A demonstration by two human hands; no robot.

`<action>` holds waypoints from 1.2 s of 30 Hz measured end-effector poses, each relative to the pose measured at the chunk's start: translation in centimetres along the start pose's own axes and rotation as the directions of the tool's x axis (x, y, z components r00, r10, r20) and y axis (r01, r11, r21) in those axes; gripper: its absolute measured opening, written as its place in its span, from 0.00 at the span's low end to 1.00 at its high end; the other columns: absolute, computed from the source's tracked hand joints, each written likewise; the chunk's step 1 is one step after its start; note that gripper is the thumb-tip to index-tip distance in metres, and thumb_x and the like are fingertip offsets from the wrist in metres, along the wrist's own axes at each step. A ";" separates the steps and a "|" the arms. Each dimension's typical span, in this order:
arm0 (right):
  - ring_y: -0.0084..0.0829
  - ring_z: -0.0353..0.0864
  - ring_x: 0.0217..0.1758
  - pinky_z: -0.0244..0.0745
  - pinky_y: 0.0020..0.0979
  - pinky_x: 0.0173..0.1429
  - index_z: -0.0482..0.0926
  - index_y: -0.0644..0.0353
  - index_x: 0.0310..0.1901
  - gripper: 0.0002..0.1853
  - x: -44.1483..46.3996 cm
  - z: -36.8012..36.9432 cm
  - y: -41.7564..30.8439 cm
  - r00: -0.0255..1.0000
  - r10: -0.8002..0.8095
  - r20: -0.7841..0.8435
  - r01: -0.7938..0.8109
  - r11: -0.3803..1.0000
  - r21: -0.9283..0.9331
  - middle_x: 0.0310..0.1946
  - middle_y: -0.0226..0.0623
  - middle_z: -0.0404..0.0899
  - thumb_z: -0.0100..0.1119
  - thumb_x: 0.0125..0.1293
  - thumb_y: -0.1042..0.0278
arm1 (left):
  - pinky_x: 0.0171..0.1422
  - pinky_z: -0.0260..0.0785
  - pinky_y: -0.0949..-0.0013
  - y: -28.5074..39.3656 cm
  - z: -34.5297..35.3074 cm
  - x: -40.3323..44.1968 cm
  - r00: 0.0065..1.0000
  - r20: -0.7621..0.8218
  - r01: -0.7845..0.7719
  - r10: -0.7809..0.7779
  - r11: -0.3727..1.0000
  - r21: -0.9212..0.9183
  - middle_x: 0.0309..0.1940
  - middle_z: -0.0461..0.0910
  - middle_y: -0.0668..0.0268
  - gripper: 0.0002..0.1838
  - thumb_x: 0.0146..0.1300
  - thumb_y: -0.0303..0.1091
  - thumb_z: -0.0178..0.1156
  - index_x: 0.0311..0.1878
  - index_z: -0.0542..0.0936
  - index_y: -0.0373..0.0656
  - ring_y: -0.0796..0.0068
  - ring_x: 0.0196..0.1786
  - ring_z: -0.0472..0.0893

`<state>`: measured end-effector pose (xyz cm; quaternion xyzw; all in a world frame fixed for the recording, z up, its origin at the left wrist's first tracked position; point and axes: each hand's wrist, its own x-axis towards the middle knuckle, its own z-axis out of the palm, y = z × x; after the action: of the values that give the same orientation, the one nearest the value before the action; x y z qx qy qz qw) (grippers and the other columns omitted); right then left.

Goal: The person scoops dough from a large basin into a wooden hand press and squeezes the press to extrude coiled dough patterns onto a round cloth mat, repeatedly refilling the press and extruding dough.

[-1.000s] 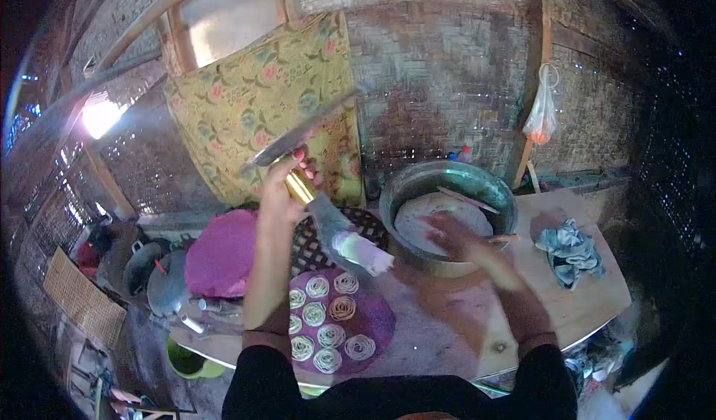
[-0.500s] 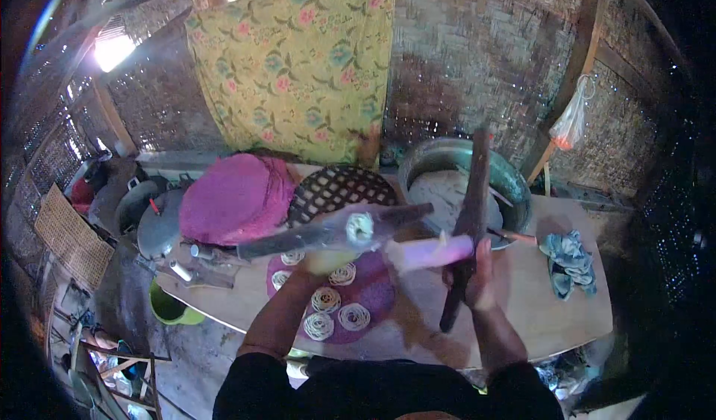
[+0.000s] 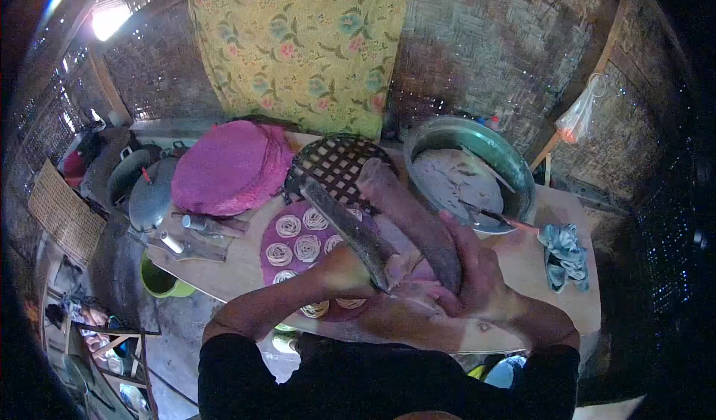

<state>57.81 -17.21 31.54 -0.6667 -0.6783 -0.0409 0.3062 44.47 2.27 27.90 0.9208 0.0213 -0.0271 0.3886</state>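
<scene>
My left hand [image 3: 349,272] grips one half of a hand-held wooden noodle press, a narrow dark bar [image 3: 344,226] that slants up to the left. In my right hand [image 3: 477,271] is the press's other half, a thicker brown wooden piece [image 3: 418,222], also tilted up to the left. Both halves are close together above the table, their lower ends near each other. My fingers blur where they meet between the bars. Left of them, coiled white noodle nests [image 3: 306,248] lie on a round purple mat [image 3: 268,233].
A large metal basin [image 3: 528,196] holds pale dough and a utensil with an orange handle [image 3: 522,226]. Stacked pink mats [image 3: 224,170] and a dark openwork basket [image 3: 335,163] stand behind. A crumpled cloth [image 3: 564,252] lies right; a green bucket [image 3: 179,289] stands below left.
The two press halves have come closer together and turned, both now slanting up-left. The pale purple cylinder on the right half and the white filling in the left half no longer show.
</scene>
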 end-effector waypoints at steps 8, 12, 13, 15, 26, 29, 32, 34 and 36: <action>0.50 0.77 0.48 0.76 0.46 0.46 0.49 0.65 0.68 0.51 0.7 3.9 0.6 0.988 0.146 -0.049 -0.133 0.970 0.203 0.50 0.54 0.72 0.63 0.54 0.41 | 0.53 0.68 0.60 -4.1 3.8 1.5 0.944 -0.231 -0.237 0.235 0.971 0.018 0.43 0.79 0.54 0.27 0.47 0.40 0.67 0.52 0.75 0.44 0.55 0.49 0.78; 0.38 0.75 0.53 0.73 0.38 0.51 0.56 0.66 0.66 0.50 -5.5 3.5 6.4 0.691 0.185 0.699 -0.721 0.101 0.685 0.56 0.48 0.70 0.53 0.55 0.29 | 0.62 0.63 0.59 -4.1 0.7 1.0 0.936 -0.102 -0.339 0.337 0.941 -0.007 0.57 0.70 0.51 0.31 0.46 0.40 0.70 0.55 0.73 0.47 0.53 0.59 0.72; 0.38 0.75 0.53 0.72 0.37 0.52 0.55 0.67 0.66 0.52 -9.6 5.7 8.4 0.706 0.219 0.673 -0.684 -0.034 0.729 0.57 0.49 0.69 0.51 0.54 0.27 | 0.65 0.60 0.57 -3.9 0.0 0.7 0.864 -0.241 -0.480 0.442 0.867 -0.134 0.62 0.65 0.51 0.33 0.48 0.44 0.69 0.58 0.71 0.49 0.52 0.62 0.69; 0.39 0.74 0.54 0.71 0.36 0.53 0.54 0.67 0.67 0.54 -11.9 7.5 9.4 0.689 0.249 0.681 -0.656 -0.186 0.732 0.58 0.50 0.69 0.50 0.52 0.24 | 0.68 0.56 0.54 -2.9 -2.0 0.8 0.767 -0.489 -0.640 0.416 0.549 -0.537 0.66 0.59 0.50 0.37 0.53 0.53 0.63 0.64 0.65 0.48 0.51 0.65 0.65; 0.41 0.82 0.32 0.80 0.36 0.34 0.67 0.69 0.58 0.49 -2.5 9.0 12.2 0.418 0.144 0.897 -0.838 -0.320 0.441 0.39 0.53 0.78 0.30 0.59 0.22 | 0.57 0.62 0.50 -18.5 -0.5 13.3 0.854 -0.515 -0.377 0.073 -0.596 -0.709 0.34 0.74 0.57 0.43 0.53 0.79 0.37 0.42 0.74 0.44 0.51 0.46 0.73; 0.37 0.82 0.28 0.79 0.34 0.30 0.71 0.67 0.51 0.45 -1.6 10.4 12.4 0.314 0.338 0.887 -0.902 -0.185 0.390 0.31 0.48 0.79 0.30 0.61 0.24 | 0.55 0.62 0.55 -23.3 3.3 14.6 0.753 -0.652 -0.463 0.091 -0.632 -0.622 0.34 0.73 0.63 0.35 0.55 0.76 0.40 0.38 0.72 0.50 0.61 0.42 0.73; 0.34 0.81 0.23 0.78 0.31 0.26 0.72 0.64 0.48 0.42 -0.6 11.1 12.1 0.235 0.444 0.865 -0.940 -0.121 0.318 0.27 0.44 0.79 0.31 0.62 0.25 | 0.47 0.66 0.57 -25.3 5.6 14.5 0.787 -0.612 -0.489 -0.076 -0.682 -0.544 0.30 0.71 0.62 0.37 0.56 0.75 0.39 0.37 0.73 0.46 0.59 0.40 0.72; 0.32 0.79 0.23 0.76 0.31 0.25 0.71 0.66 0.48 0.46 -0.2 11.4 12.7 0.257 0.469 0.845 -0.965 0.069 0.255 0.24 0.43 0.77 0.30 0.59 0.22 | 0.46 0.66 0.58 -25.4 5.7 14.7 0.745 -0.666 -0.480 -0.036 -0.722 -0.498 0.30 0.71 0.62 0.36 0.57 0.75 0.39 0.37 0.73 0.47 0.60 0.39 0.72; 0.32 0.78 0.21 0.76 0.31 0.24 0.71 0.65 0.47 0.45 1.1 11.5 12.4 0.226 0.517 0.825 -0.973 0.087 0.213 0.23 0.42 0.77 0.31 0.59 0.22 | 0.46 0.66 0.59 -25.1 4.8 14.3 0.693 -0.721 -0.471 -0.004 -0.760 -0.448 0.30 0.71 0.63 0.36 0.57 0.75 0.39 0.37 0.73 0.48 0.61 0.38 0.72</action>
<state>65.31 -9.53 18.39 -0.7164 -0.1979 0.6007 0.2947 57.07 16.62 5.68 -0.0313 -0.2545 0.2790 0.9254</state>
